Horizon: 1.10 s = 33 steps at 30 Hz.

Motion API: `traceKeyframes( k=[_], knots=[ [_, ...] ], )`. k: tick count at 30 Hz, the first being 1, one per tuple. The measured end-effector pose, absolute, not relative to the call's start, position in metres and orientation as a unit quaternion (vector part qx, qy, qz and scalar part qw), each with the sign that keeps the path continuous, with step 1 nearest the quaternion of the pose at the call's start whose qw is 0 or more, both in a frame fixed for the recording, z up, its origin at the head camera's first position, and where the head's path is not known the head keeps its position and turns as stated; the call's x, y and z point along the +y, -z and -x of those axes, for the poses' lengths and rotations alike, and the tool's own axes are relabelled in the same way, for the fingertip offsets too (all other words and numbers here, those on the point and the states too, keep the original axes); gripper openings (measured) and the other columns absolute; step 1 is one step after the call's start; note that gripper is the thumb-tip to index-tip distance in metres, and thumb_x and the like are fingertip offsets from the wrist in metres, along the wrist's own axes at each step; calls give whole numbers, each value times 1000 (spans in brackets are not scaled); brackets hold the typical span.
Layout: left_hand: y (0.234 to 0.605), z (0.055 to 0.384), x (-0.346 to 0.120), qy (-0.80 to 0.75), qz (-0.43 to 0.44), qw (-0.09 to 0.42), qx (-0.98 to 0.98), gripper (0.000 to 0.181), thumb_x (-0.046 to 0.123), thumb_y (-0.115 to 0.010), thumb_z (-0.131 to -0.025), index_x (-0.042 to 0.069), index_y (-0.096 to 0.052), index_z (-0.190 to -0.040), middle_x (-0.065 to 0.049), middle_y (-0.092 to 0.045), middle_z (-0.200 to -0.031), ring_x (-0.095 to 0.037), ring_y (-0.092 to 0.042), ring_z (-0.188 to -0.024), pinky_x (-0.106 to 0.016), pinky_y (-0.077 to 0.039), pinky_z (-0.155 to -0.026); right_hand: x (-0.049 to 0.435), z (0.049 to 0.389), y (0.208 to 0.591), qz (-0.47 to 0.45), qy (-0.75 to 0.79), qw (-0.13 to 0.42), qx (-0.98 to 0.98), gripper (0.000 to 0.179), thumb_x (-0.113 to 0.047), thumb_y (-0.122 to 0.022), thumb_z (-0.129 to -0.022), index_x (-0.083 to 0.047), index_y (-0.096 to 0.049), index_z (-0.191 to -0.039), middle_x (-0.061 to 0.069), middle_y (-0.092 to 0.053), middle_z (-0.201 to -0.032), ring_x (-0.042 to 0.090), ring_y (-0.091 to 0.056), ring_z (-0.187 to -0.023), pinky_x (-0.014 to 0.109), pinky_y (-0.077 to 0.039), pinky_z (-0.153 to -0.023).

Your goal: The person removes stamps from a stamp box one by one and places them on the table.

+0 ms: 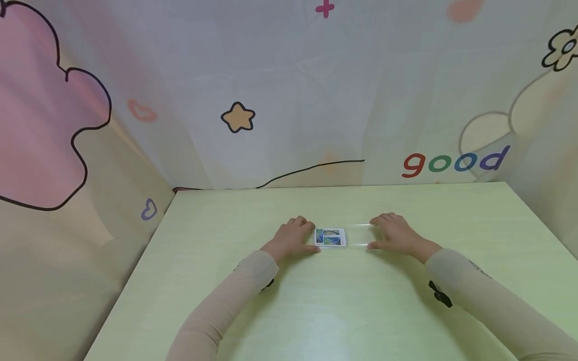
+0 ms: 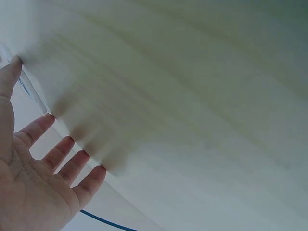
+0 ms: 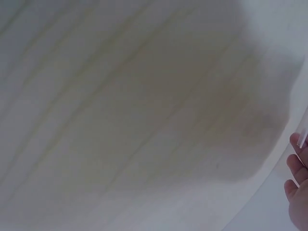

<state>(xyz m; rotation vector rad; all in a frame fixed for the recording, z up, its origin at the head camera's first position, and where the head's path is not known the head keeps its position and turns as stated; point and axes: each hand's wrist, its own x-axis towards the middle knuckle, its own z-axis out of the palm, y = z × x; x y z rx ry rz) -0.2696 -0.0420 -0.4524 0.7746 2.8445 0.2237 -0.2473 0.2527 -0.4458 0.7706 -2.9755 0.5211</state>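
A small white-edged stack of picture cards [image 1: 331,237], with blue and green images on top, lies flat near the middle of the table. My left hand [image 1: 293,238] holds its left end, thumb on the near side and fingers on the far side. To the right extends a clear plastic cover [image 1: 358,244], seen mostly as two bright edges. My right hand [image 1: 395,234] grips its right end between thumb and fingers. In the left wrist view, the left fingertips [image 2: 99,169] rest at the table surface. A clear edge [image 3: 302,139] shows by the right fingers in the right wrist view.
The pale green table [image 1: 316,311] reaches back to a printed cloth backdrop [image 1: 293,100] with a star, hearts and the word "good". More cloth stands along the left and right sides. Black wrist straps [image 1: 440,294] show under the sleeves.
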Motion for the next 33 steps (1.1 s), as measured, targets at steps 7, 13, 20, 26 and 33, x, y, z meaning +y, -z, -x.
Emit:
traceKeyframes(
  k=[7, 13, 20, 26, 33],
  knots=[
    [450, 270, -43, -74, -264, 82, 958, 66, 54, -64, -84, 18, -47, -137, -7, -44, -137, -27, -44, -122, -44, -41, -98, 258, 249, 448, -242, -169, 7, -955, 62, -34, -79, -75, 7, -57, -115, 23, -60, -114, 40, -51, -108, 56, -35, -94],
    [450, 269, -44, -74, -261, 86, 959, 66, 54, -64, -84, 18, -47, -136, -7, -44, -137, -27, -44, -121, -44, -41, -97, 260, 248, 453, -242, -166, 4, -956, 62, -34, -79, -75, 7, -56, -115, 23, -60, -113, 40, -51, -106, 55, -36, -93],
    [453, 270, -45, -74, -262, 83, 959, 66, 55, -64, -83, 19, -47, -136, -7, -44, -136, -26, -44, -121, -44, -41, -97, 262, 246, 454, -236, -167, 0, -957, 63, -34, -78, -76, 7, -55, -117, 24, -58, -117, 41, -49, -110, 57, -35, -96],
    [455, 271, -45, -70, -263, 82, 959, 65, 55, -64, -84, 19, -47, -136, -6, -44, -136, -26, -44, -121, -43, -41, -96, 263, 247, 455, -231, -176, -11, -957, 62, -34, -78, -76, 7, -55, -116, 24, -56, -117, 40, -48, -108, 56, -37, -96],
    [455, 271, -43, -64, -266, 83, 958, 66, 56, -63, -84, 19, -47, -137, -6, -44, -137, -25, -45, -121, -42, -42, -95, 266, 249, 455, -227, -190, -32, -955, 58, -32, -78, -77, 7, -55, -113, 24, -53, -116, 40, -46, -107, 56, -38, -94]
  ],
)
